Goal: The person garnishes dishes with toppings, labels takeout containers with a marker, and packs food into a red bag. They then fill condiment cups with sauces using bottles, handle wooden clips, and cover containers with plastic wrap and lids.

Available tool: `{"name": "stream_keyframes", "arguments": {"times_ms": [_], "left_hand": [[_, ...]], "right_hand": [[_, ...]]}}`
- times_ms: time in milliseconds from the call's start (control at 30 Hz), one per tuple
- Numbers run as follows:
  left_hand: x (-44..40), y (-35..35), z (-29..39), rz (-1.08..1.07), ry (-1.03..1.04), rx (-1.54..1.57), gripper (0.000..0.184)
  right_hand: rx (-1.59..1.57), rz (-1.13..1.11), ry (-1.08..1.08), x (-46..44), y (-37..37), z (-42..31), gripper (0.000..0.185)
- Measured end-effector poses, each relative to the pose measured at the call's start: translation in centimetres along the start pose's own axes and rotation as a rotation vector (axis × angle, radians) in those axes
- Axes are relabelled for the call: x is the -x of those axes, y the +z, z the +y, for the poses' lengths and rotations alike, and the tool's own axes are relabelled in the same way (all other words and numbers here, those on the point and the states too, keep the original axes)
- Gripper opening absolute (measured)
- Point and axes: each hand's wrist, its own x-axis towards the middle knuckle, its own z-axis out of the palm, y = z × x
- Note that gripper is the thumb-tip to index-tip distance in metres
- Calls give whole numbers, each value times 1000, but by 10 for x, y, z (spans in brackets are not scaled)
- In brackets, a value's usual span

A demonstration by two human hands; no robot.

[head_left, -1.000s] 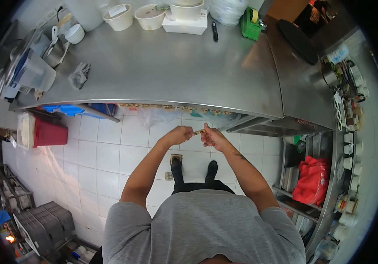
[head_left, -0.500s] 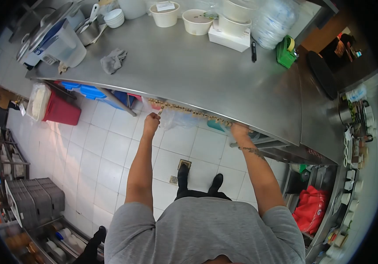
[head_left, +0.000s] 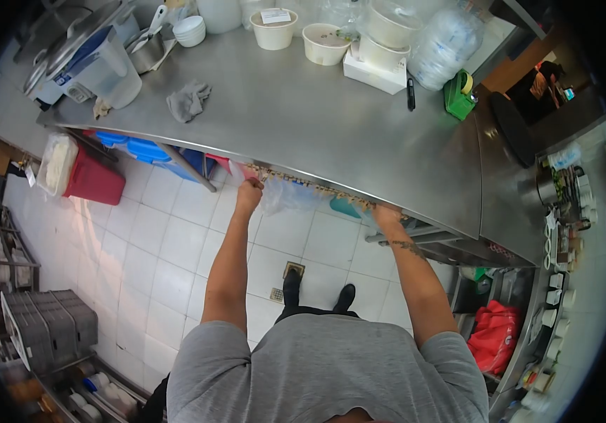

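Under the front edge of the steel table (head_left: 261, 99), a long tan-and-dark strip of small repeated pieces (head_left: 303, 181) runs between my hands. At its left end is my left hand (head_left: 250, 193), fingers closed; what they pinch is too small to name. My right hand (head_left: 387, 214) is at the other end, its fingers largely hidden by the strip and the table edge. Clear plastic bags (head_left: 285, 199) hang below the strip, between the hands.
Lidded tubs (head_left: 325, 44), a black marker (head_left: 411, 94), a green tape dispenser (head_left: 461, 95) and a grey cloth (head_left: 189, 101) lie on the table. A red bin (head_left: 94, 176) stands left on the tiled floor. Grey crates (head_left: 53, 328) are behind it; a red cloth (head_left: 493, 335) lies right.
My left hand has risen slightly toward the table edge, and the small pale piece at its fingers no longer shows clearly. The right hand stays by the strip's right end. The view has shifted slightly.
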Motion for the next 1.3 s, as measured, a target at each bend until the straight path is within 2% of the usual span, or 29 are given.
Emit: {"name": "stream_keyframes", "arguments": {"times_ms": [100, 167, 267, 367, 400, 467, 500, 533, 600, 667, 733, 767, 833, 900, 1000, 1033, 1067, 1100, 1133, 1167, 1200, 1233, 1267, 1300], "left_hand": [[-5, -2, 7, 56, 94, -165, 16], [-7, -3, 12, 96, 84, -200, 18], [-10, 6, 14, 103, 82, -214, 16], [-19, 14, -9, 49, -37, -137, 17], [-23, 16, -18, 27, -94, -98, 18], [-23, 20, -31, -32, 20, -472, 20], [-24, 20, -33, -60, 76, -660, 22], [-25, 11, -25, -174, 219, -680, 23], [-21, -27, 15, -413, 510, -720, 26], [9, -96, 123, -602, 118, -53, 26], [-11, -141, 159, -382, 93, 108, 24], [-36, -158, 162, -167, 272, 22, 24], [-112, -192, 136, 332, 534, -366, 30], [-129, -202, 140, 723, 442, -689, 37], [-181, -167, 101, 605, 209, -854, 38], [-184, -145, 112, 491, 215, -765, 34], [-181, -111, 117, 501, 493, -775, 28], [-158, -75, 146, 359, 591, -807, 22], [-135, -35, 170, 363, 760, -706, 24], [-112, 8, 190, 228, 745, -718, 24], [-95, 55, 199, 267, 933, -600, 29], [-65, 95, 217, 227, 1029, -605, 32], [-25, 118, 246, 94, 1065, -575, 36], [-4, 145, 250, -157, 1155, -416, 38]], "right_hand": [[-33, 111, -60, 7, -8, -1, 34], [-1, 167, -114, 13, -10, -1, 34], [-132, -47, -22, 32, -11, -5, 36], [-240, 289, 22, 68, -29, -24, 26], [-293, 314, -2, 76, -28, -25, 24], [-398, 368, -54, 91, -25, -23, 19], [-475, 260, -43, 95, -17, -16, 15], [-551, 152, -32, 98, -6, -5, 11], [-663, 94, 62, 113, -3, 7, 7], [-650, 153, 111, 130, 2, 21, 6], [-690, 144, 201, 150, 6, 35, 8], [-737, 113, 265, 159, 6, 43, 10], [-824, 80, 332, 172, 1, 57, 14], [-904, 68, 338, 186, -22, 64, 18], [-799, -1, 357, 195, -59, 72, 27], [-848, 16, 373, 194, -64, 75, 32], [-855, 65, 364, 186, -68, 80, 32], [-865, 108, 353, 177, -70, 83, 32], [-876, 140, 343, 171, -73, 85, 31], [-931, 183, 309, 163, -79, 83, 29], [-987, 236, 267, 145, -91, 79, 28], [-1045, 290, 223, 125, -100, 75, 26], [-1092, 305, 167, 107, -106, 73, 20], [-1138, 316, 111, 91, -110, 70, 15]]}}
